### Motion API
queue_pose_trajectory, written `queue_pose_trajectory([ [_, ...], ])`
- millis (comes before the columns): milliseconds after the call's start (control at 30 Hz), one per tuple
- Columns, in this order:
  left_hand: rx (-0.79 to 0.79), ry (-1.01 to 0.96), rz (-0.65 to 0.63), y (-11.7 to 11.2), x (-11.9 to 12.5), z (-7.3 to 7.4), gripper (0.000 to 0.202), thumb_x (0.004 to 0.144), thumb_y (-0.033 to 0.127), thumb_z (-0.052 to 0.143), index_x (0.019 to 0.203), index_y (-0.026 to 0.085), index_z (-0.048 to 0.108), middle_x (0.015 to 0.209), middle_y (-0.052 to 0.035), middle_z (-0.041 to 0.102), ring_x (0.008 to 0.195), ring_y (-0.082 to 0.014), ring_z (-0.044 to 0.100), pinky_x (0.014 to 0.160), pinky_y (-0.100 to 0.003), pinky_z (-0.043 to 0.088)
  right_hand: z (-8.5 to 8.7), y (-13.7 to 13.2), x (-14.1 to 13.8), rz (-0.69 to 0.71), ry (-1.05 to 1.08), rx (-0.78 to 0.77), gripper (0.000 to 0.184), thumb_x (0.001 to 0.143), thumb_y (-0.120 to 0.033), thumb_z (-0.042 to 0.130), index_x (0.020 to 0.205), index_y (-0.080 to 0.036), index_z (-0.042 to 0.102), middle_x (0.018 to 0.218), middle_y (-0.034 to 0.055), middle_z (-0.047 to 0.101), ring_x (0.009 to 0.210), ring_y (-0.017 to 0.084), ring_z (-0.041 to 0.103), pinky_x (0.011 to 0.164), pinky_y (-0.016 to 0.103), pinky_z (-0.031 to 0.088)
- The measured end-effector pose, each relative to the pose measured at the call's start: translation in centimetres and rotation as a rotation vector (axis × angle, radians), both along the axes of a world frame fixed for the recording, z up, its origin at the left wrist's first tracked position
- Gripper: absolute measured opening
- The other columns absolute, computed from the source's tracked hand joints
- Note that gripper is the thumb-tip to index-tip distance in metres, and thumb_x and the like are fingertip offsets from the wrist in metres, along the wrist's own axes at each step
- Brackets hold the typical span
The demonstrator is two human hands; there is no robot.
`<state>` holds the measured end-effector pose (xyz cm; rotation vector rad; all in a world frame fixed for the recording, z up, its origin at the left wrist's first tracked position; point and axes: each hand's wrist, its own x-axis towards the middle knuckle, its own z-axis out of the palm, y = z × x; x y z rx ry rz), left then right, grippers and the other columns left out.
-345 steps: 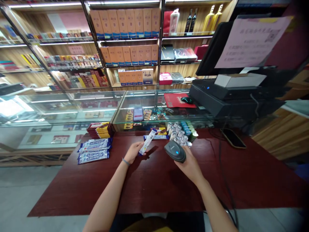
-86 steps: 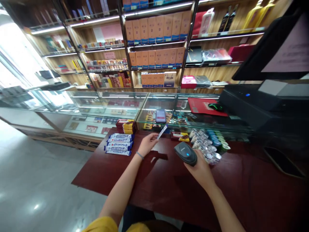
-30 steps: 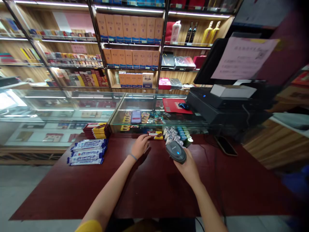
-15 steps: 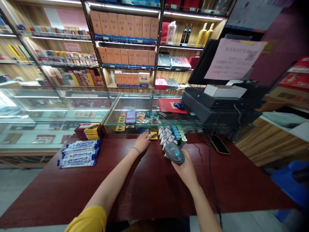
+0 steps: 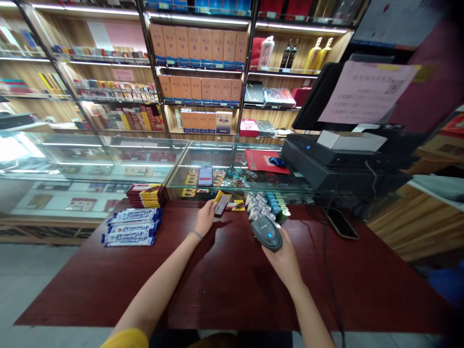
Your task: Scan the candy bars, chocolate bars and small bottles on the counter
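The left hand [image 5: 205, 218] holds a wrapped snack bar [image 5: 221, 204] tilted upright above the counter [image 5: 232, 299], its fingers closed narrowly on the lower end. The bar should be light and stiff, its glossy wrapper perhaps slippery, so its long edges suit a grip. The right hand [image 5: 284, 253] wraps around a handheld barcode scanner [image 5: 266, 233]. The bar's label is unreadable.

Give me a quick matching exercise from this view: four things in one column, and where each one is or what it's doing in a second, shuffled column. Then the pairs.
1. Left hand
2. Right hand
3. Blue-and-white wrapped bars
4. Computer mouse

A. On a red mat
B. Gripping a handheld barcode scanner
C. Stacked on the dark red counter
D. Holding a dark wrapped bar

Pairs: 1-D, 2-B, 3-C, 4-A
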<state>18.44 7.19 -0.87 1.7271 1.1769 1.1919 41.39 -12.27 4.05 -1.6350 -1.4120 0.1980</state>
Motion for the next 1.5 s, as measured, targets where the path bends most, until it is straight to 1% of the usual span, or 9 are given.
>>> queue_pose_trajectory([
  [167, -0.559, -0.688, -0.132, -1.6, -4.5, -0.8, 0.027, 0.089, 0.036, 0.066, 0.108, 0.016, 0.065, 0.099, -0.0088, 0.072, 0.083, -0.0197, 0.07, 0.078, -0.036, 0.058, -0.4, 1.1, -1.8, 0.046, 0.009, 0.003, 0.038, 0.083, -0.033, 0.061, 0.119, -0.022, 0.058, 0.114, 0.0093, 0.061, 0.102, 0.025, 0.065, 0.087, 0.035, 0.053],
  [267, -0.628, -1.017, -0.123, -1.9, -6.0, -1.5, 0.024, 0.086, 0.027, 0.072, 0.105, 0.017, 0.061, 0.104, -0.0084, 0.072, 0.091, -0.0175, 0.07, 0.086, -0.034, 0.057, -0.6, 1.8, -3.5, 0.08, 0.019, -0.016, 0.037, 0.083, -0.032, 0.061, 0.118, -0.022, 0.057, 0.113, 0.0088, 0.06, 0.102, 0.025, 0.064, 0.089, 0.035, 0.053],
  [367, -0.565, -1.164, -0.065, -1.8, -6.2, -2.1, 0.022, 0.085, 0.021, 0.072, 0.101, 0.019, 0.058, 0.107, -0.0056, 0.071, 0.098, -0.0152, 0.069, 0.096, -0.033, 0.052, -0.8, 2.5, -5.1, 0.148, 0.018, -0.038, 0.035, 0.082, -0.029, 0.061, 0.116, -0.023, 0.056, 0.109, 0.0072, 0.059, 0.1, 0.024, 0.063, 0.087, 0.035, 0.053],
  [533, -0.476, -1.116, 0.011, -1.9, -5.3, -2.7, 0.034, 0.079, 0.017, 0.076, 0.106, 0.02, 0.056, 0.106, -0.0049, 0.071, 0.099, -0.016, 0.069, 0.105, -0.041, 0.048, -1.1, 3.2, -7.4, 0.214, 0.005, -0.064, 0.026, 0.081, -0.026, 0.06, 0.107, -0.023, 0.055, 0.104, 0.0054, 0.057, 0.095, 0.022, 0.064, 0.083, 0.032, 0.052],
  [800, -0.424, -1.104, 0.04, -1.8, -4.6, -2.9, 0.049, 0.075, 0.017, 0.079, 0.117, 0.022, 0.054, 0.113, -0.0071, 0.07, 0.106, -0.0194, 0.068, 0.107, -0.044, 0.048, 0.0, 4.1, -10.2, 0.312, -0.037, -0.13, 0.033, 0.078, -0.022, 0.06, 0.111, -0.023, 0.057, 0.107, 0.0048, 0.06, 0.092, 0.022, 0.068, 0.078, 0.029, 0.053],
  [967, -0.424, -0.994, 0.055, -1.8, -4.7, -2.7, 0.047, 0.083, 0.019, 0.073, 0.124, 0.024, 0.051, 0.121, -0.0087, 0.067, 0.116, -0.0205, 0.064, 0.107, -0.043, 0.049, -0.1, 4.3, -10.4, 0.304, -0.039, -0.143, 0.036, 0.079, -0.022, 0.059, 0.114, -0.024, 0.056, 0.109, 0.006, 0.06, 0.093, 0.022, 0.067, 0.079, 0.03, 0.054],
  [1133, -0.465, -0.997, 0.077, -1.8, -4.9, -2.9, 0.045, 0.081, 0.023, 0.075, 0.119, 0.024, 0.05, 0.116, -0.0061, 0.069, 0.107, -0.0171, 0.068, 0.104, -0.04, 0.051, -0.2, 4.2, -9.8, 0.298, -0.05, -0.129, 0.035, 0.08, -0.023, 0.059, 0.115, -0.024, 0.054, 0.111, 0.0073, 0.058, 0.095, 0.023, 0.066, 0.082, 0.032, 0.053],
  [1300, -0.455, -0.99, 0.085, -1.9, -5.1, -2.1, 0.046, 0.077, 0.031, 0.079, 0.112, 0.021, 0.052, 0.101, -0.0046, 0.071, 0.089, -0.0151, 0.071, 0.09, -0.034, 0.056, 0.5, 3.9, -9.3, 0.263, -0.083, -0.149, 0.031, 0.081, -0.024, 0.057, 0.112, -0.025, 0.055, 0.11, 0.0056, 0.058, 0.093, 0.023, 0.067, 0.08, 0.031, 0.053],
  [1500, -0.341, -0.767, 0.201, -1.6, -6.6, 0.5, 0.044, 0.08, 0.044, 0.074, 0.111, 0.016, 0.062, 0.095, -0.0064, 0.073, 0.075, -0.0143, 0.068, 0.069, -0.026, 0.056, 0.3, 4.2, -8.3, 0.266, -0.073, -0.098, 0.025, 0.082, -0.028, 0.059, 0.106, -0.024, 0.054, 0.105, 0.0044, 0.058, 0.091, 0.022, 0.067, 0.078, 0.03, 0.052],
])
